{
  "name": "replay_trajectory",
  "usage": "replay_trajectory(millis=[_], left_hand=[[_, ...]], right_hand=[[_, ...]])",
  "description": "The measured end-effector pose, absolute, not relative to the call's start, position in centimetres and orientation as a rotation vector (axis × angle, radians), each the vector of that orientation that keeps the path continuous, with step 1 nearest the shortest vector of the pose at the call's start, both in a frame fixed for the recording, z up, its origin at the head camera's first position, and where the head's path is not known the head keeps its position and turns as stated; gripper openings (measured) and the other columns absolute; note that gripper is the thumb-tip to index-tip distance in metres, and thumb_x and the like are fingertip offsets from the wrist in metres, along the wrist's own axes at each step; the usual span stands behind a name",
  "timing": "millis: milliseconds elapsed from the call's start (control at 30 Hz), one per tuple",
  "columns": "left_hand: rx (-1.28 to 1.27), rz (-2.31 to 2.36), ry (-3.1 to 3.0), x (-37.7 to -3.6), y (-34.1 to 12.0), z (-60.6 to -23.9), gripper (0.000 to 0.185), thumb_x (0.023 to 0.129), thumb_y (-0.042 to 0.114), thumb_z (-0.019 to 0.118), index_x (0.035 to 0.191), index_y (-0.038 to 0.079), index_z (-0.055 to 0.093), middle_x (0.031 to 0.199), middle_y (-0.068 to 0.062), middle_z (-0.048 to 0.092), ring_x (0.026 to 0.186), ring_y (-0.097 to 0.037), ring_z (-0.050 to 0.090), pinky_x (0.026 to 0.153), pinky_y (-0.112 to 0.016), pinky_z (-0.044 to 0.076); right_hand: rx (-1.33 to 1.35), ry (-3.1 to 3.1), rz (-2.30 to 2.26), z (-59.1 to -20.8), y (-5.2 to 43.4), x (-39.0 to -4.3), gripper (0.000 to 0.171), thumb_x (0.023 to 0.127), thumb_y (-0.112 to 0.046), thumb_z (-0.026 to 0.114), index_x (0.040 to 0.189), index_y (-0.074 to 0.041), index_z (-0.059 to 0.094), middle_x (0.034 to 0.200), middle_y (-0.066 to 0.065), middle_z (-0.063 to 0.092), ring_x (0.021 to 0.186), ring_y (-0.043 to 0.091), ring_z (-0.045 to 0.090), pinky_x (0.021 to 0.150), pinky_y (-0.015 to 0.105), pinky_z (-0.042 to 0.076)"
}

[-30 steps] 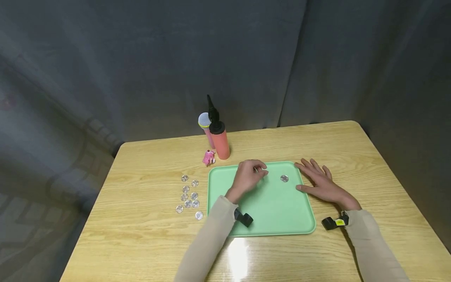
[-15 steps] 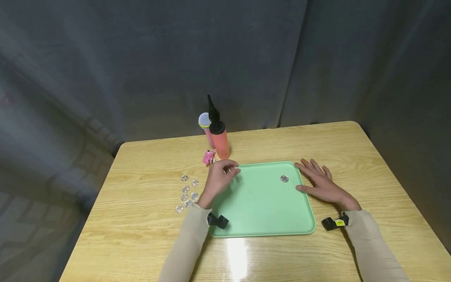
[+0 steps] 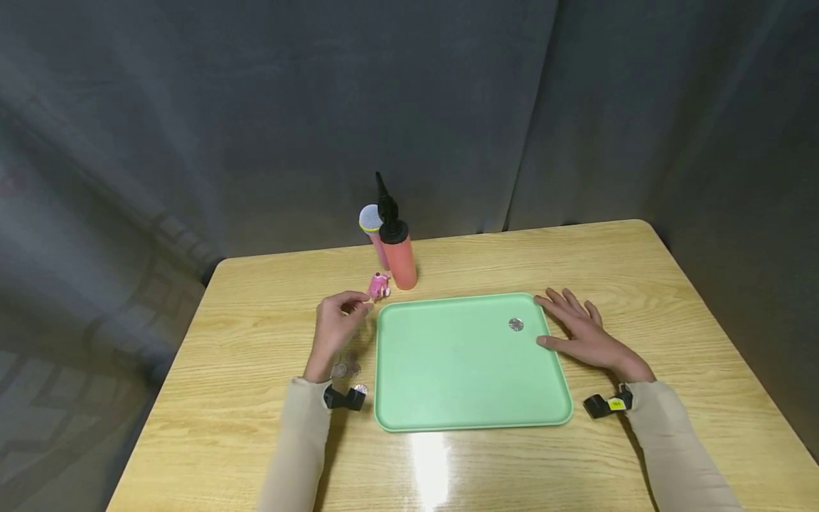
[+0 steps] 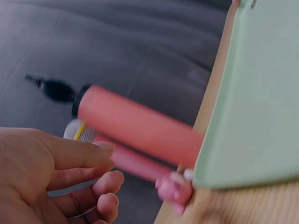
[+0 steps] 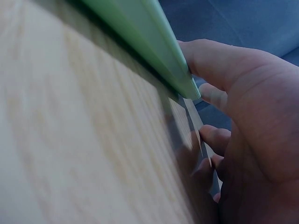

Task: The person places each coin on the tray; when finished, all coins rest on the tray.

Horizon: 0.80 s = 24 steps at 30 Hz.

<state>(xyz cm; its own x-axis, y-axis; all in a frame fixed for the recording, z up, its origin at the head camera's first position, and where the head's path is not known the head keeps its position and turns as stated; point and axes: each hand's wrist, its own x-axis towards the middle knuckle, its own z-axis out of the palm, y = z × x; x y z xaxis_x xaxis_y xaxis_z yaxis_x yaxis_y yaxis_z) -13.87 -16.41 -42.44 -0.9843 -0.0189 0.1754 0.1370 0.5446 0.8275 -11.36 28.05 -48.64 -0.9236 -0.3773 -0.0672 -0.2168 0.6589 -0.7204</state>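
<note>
My left hand [image 3: 335, 323] hovers over the wood left of the green tray [image 3: 470, 423], its fingers loosely curled. Nothing shows between thumb and fingertips in the left wrist view, where the hand [image 4: 60, 172] is seen close up. Below it, partly hidden by hand and wrist, lie several small round silver discs [image 3: 339, 370] with radial lines. One more silver disc [image 3: 515, 324] lies inside the tray near its upper right corner. My right hand [image 3: 585, 337] rests with spread fingers at the tray's right edge; the right wrist view has its thumb [image 5: 210, 58] against the rim.
Behind the tray's left corner stand a coral cylinder pump [image 3: 401, 263] with a black nozzle and a pink toy microphone [image 3: 372, 219]. A small pink figurine [image 3: 379, 286] sits before them, close to my left fingertips. A dark curtain [image 3: 409, 107] hangs behind the table.
My left hand has moved left from over the tray to above the loose discs, covering most of them. The right hand and the disc in the tray have stayed put.
</note>
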Motion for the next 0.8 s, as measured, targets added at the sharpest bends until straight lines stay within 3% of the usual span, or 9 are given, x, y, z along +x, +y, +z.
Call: replay_trajectory(millis=[333,600,800], left_hand=[[0.107,-1.442,-2.649,-14.6,-21.8,-43.7,0.020,0.088,0.003,0.071,0.104,-0.009,0.073,0.088,-0.024,0.069,0.063,-0.001,0.054,0.055,-0.016,0.043],[0.245,-1.473,-2.743,-14.7,-24.4,-45.2,0.023,0.091,0.005,0.069,0.109,-0.009,0.071,0.097,-0.023,0.071,0.069,-0.008,0.058,0.057,-0.018,0.047],[0.225,-1.406,-2.869,-14.7,-24.7,-46.1,0.027,0.088,0.009,0.075,0.108,-0.007,0.071,0.099,-0.021,0.071,0.076,-0.008,0.054,0.061,-0.018,0.045]], right_hand=[[-0.483,2.664,-1.115,-48.7,28.0,-11.4,0.079,0.094,-0.034,0.067,0.159,-0.014,0.026,0.166,0.028,0.009,0.153,0.050,-0.008,0.113,0.071,-0.012],[-0.484,2.667,-1.114,-48.6,27.9,-11.3,0.079,0.094,-0.034,0.067,0.159,-0.013,0.027,0.166,0.028,0.009,0.153,0.051,-0.007,0.113,0.072,-0.012],[-0.481,2.666,-1.114,-48.6,28.0,-11.3,0.079,0.094,-0.034,0.067,0.159,-0.013,0.026,0.166,0.027,0.009,0.154,0.050,-0.008,0.113,0.071,-0.012]])
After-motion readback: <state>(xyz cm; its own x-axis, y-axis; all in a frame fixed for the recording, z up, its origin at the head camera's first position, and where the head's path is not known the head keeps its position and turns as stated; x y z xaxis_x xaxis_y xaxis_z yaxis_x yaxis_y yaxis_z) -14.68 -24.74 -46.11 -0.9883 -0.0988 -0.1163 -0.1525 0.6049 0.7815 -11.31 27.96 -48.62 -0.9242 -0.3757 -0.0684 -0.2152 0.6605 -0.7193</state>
